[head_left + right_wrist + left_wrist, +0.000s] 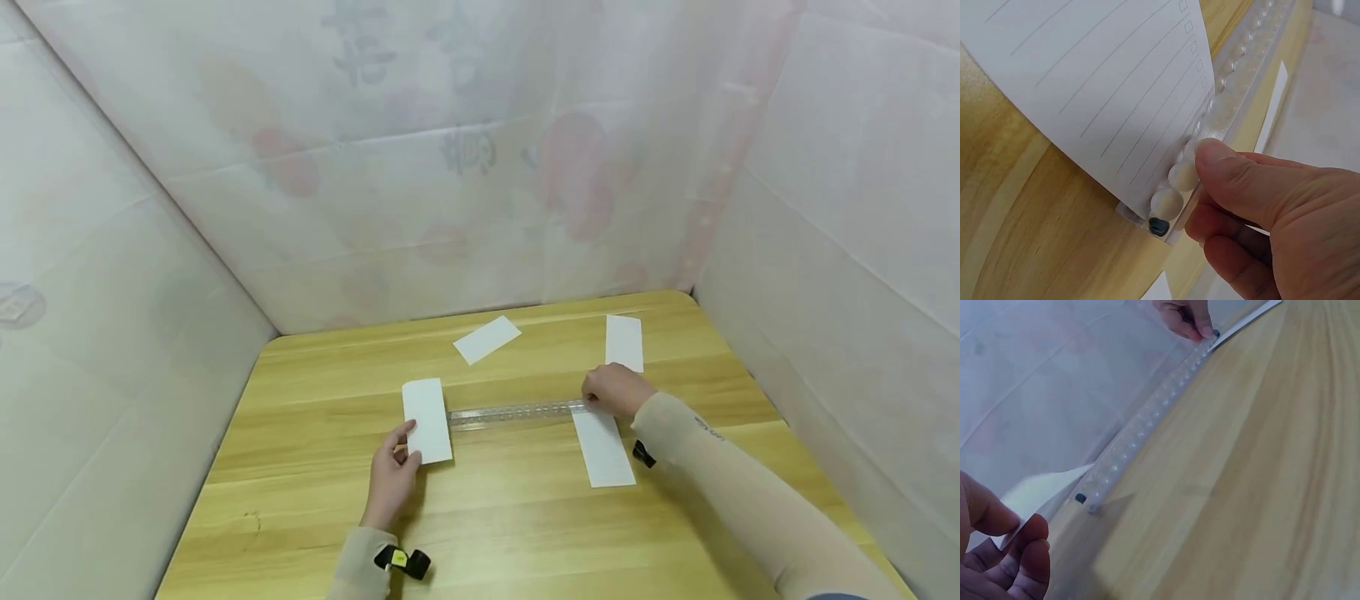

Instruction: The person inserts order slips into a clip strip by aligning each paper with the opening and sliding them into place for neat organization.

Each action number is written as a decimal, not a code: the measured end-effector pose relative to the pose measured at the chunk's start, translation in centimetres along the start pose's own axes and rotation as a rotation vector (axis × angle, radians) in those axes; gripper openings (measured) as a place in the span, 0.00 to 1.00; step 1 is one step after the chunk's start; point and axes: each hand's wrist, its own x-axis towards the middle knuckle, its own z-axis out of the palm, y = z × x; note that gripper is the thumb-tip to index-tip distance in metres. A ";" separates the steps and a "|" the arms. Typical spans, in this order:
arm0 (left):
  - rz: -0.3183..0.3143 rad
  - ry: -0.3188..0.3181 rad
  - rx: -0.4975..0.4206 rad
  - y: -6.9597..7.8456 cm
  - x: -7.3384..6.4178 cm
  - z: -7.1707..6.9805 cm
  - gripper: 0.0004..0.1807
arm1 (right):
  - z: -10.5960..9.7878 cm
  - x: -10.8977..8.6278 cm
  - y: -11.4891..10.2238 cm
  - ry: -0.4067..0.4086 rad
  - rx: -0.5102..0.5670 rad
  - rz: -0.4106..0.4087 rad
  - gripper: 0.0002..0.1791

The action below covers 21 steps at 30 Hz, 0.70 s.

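Note:
My left hand (392, 475) pinches the lower left edge of a white paper slip (429, 412); in the left wrist view, thumb and fingers meet on that slip (1038, 494). A clear plastic strip (510, 413) with a row of round bumps stretches from beside this slip to my right hand (618, 390). The right thumb and fingers pinch the strip near its right end, where a dark spot shows in the right wrist view. A second slip (604, 454) lies under that hand; its printed lines and small checkboxes (1104, 94) show up close, with one edge along the strip (1166, 203).
Two more white slips lie farther back on the wooden table (510, 533), one angled (487, 339) at the back middle and one upright (624, 342) behind the right hand. Pale printed cloth (450, 208) walls in the table at the back and both sides.

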 end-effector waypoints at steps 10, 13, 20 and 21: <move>-0.023 -0.048 -0.064 -1.0 -0.2 1.1 0.21 | -0.3 -1.9 0.8 0.039 -0.003 -0.022 0.18; -0.036 -0.071 -0.076 -1.1 0.0 1.3 0.21 | -0.4 -2.1 1.0 0.017 0.008 0.002 0.19; -0.048 -0.149 -0.088 -1.1 0.6 1.5 0.27 | -0.5 -2.0 1.3 0.007 -0.018 0.035 0.22; -0.055 -0.153 -0.084 -1.2 0.6 1.5 0.27 | -0.5 -2.0 1.4 0.008 -0.019 0.035 0.22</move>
